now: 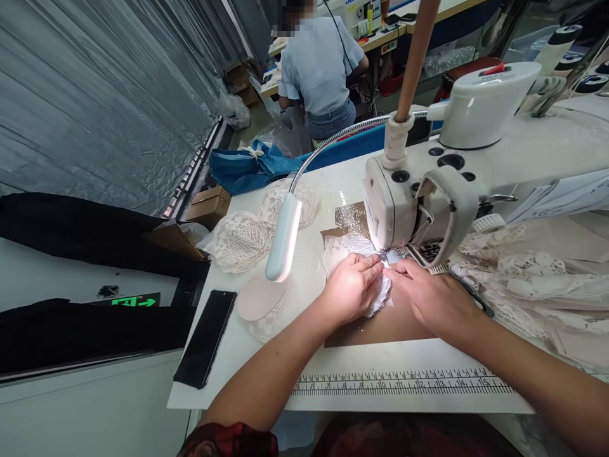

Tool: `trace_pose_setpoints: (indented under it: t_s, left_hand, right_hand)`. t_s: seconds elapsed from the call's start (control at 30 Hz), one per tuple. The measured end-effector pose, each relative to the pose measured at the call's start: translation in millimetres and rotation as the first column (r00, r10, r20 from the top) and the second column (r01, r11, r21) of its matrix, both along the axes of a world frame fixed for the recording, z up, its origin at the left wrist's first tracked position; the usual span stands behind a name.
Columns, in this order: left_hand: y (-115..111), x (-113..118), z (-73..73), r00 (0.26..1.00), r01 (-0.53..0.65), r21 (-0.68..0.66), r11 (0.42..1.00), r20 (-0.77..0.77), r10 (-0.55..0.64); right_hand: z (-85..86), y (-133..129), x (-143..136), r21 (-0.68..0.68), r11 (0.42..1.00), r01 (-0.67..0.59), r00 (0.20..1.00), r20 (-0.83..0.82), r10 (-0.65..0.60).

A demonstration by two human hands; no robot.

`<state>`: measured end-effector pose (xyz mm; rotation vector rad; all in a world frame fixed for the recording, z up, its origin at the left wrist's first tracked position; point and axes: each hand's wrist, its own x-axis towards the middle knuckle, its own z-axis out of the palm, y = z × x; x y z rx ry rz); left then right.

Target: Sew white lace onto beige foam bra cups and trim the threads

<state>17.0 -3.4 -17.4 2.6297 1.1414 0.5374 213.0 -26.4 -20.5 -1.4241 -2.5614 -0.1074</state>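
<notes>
A white lace piece (379, 301) lies under the needle area of the white sewing machine (391, 200). My left hand (354, 285) presses on the lace just left of the needle, its fingers together and closed on the fabric. My right hand (431, 295) is on the other side, fingertips at the lace edge near the presser foot, thumb and fingers pinched together. Beneath both hands is a brown sheet (404, 317) on the white table. The fingertips of both hands nearly meet.
A lamp head (284, 238) hangs left of the machine. Lace cups (240, 241), a beige pad (261, 297) and a black phone (205, 338) lie left. Lace fabric (533, 273) is piled right. A ruler strip (404, 383) runs along the front. A person (318, 66) sits beyond.
</notes>
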Motion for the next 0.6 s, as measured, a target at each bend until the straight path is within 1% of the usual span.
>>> trace_pose_setpoints:
  t_s: [0.1,0.3,0.43,0.6]
  left_hand:
    - [5,-3,-0.8,1.000,0.023,0.010,1.000,-0.002,-0.023]
    - [6,-2,-5.1,0.999,0.029,0.043,0.999,0.016,-0.030]
    - [10,-1,-7.9,1.000,-0.010,0.072,0.997,-0.012,0.011]
    - [12,-1,-7.0,0.996,-0.076,0.029,0.997,-0.039,0.077]
  right_hand:
    - [-0.4,0,0,0.010,1.000,0.009,1.000,0.017,-0.009]
    - [-7.4,-5,5,0.019,0.999,-0.040,0.997,-0.060,0.041]
    - [-4.5,-5,5,0.024,0.999,-0.036,0.998,-0.045,0.037]
    - [-5.1,-6,5,0.005,1.000,-0.021,0.998,-0.055,0.021]
